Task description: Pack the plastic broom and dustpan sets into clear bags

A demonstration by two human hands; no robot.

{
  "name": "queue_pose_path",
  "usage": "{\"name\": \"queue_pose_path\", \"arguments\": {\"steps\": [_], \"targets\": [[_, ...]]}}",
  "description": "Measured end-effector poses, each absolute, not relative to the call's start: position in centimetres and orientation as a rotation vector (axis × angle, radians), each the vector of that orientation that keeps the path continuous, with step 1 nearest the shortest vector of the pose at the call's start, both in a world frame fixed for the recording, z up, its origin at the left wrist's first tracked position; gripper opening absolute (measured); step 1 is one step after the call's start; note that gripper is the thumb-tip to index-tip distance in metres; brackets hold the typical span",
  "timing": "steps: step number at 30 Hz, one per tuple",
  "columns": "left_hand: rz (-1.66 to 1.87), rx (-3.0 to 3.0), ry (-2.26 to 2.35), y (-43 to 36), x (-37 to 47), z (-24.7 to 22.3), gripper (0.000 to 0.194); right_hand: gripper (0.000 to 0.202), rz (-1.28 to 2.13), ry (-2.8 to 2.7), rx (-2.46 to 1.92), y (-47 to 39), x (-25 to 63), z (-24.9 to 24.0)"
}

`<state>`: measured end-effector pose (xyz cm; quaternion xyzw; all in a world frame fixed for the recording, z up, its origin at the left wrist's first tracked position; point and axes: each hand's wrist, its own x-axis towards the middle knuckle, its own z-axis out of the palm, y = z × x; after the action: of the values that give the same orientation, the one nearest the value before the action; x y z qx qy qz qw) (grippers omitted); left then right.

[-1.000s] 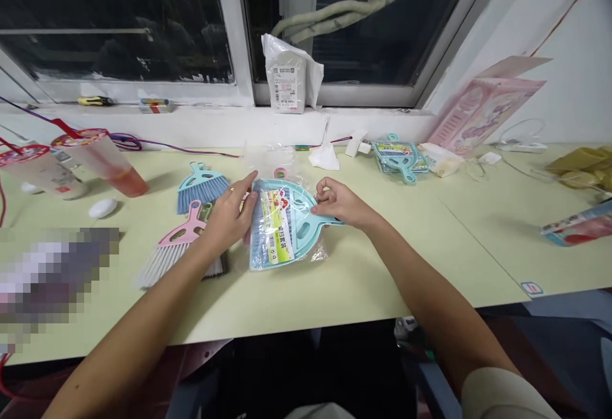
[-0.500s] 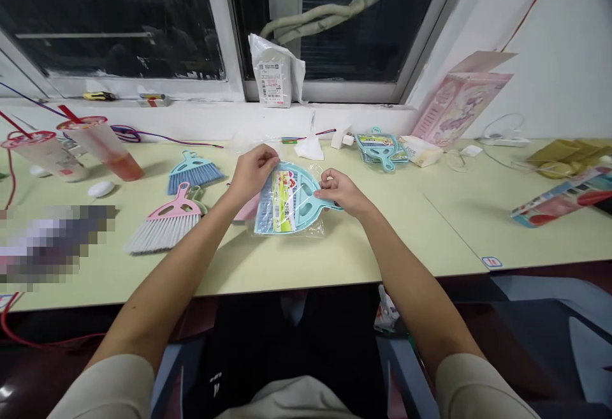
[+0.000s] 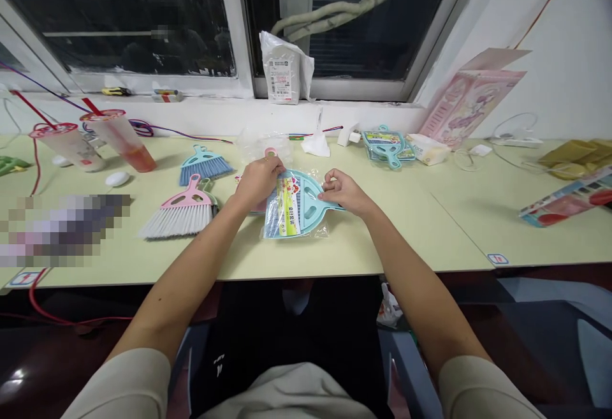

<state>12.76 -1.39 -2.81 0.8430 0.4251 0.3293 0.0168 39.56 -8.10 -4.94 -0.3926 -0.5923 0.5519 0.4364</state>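
Note:
Between my hands is a light-blue dustpan and brush set [image 3: 312,207] in a clear plastic bag, a printed label across its middle. My left hand [image 3: 261,180] pinches the bag's upper left edge. My right hand [image 3: 348,192] holds the handle end at the right, with thumb and forefinger closed on it. Behind my left hand a pink piece [image 3: 270,152] shows in part; the rest is hidden. To the left lie a pink brush with white bristles [image 3: 184,212] and a blue brush [image 3: 203,165].
Two drink cups with red straws, one of them a tall cup [image 3: 127,141], stand at the left by a white oval object [image 3: 117,178]. More packed blue sets [image 3: 388,146] lie at the back. A pink box [image 3: 473,100] leans against the wall at the right.
The bagged set has come down slightly towards the table, both hands still on it. My view has shifted a little to the left, uncovering a pink handle behind my left hand.

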Motion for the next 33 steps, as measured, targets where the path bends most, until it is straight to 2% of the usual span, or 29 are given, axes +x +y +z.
{"name": "queue_pose_path", "arguments": {"steps": [5,9,11,19,29,33], "targets": [[1.042,2.585,1.382,-1.9,13.3,-3.0,0.033,0.058,1.321,-1.449,-0.996,-8.2,39.3,-4.9],[1.192,2.624,1.290,-2.8,14.3,-3.1,0.056,0.058,1.228,-1.373,-1.027,-8.0,39.4,-4.8],[1.214,2.665,1.264,-3.3,14.9,-3.2,0.062,0.059,1.185,-1.311,-1.041,-7.8,39.6,-4.8],[1.169,2.793,1.173,-4.2,15.8,-3.5,0.058,0.061,1.071,-1.099,-1.101,-6.9,40.3,-5.0],[0.851,3.103,0.839,-5.6,15.6,-4.5,0.074,0.059,1.071,-0.883,-1.338,-6.3,41.5,-5.1],[0.843,3.060,0.720,-6.6,15.5,-4.3,0.066,0.057,1.039,-0.893,-1.375,-6.0,42.7,-5.2]]}}
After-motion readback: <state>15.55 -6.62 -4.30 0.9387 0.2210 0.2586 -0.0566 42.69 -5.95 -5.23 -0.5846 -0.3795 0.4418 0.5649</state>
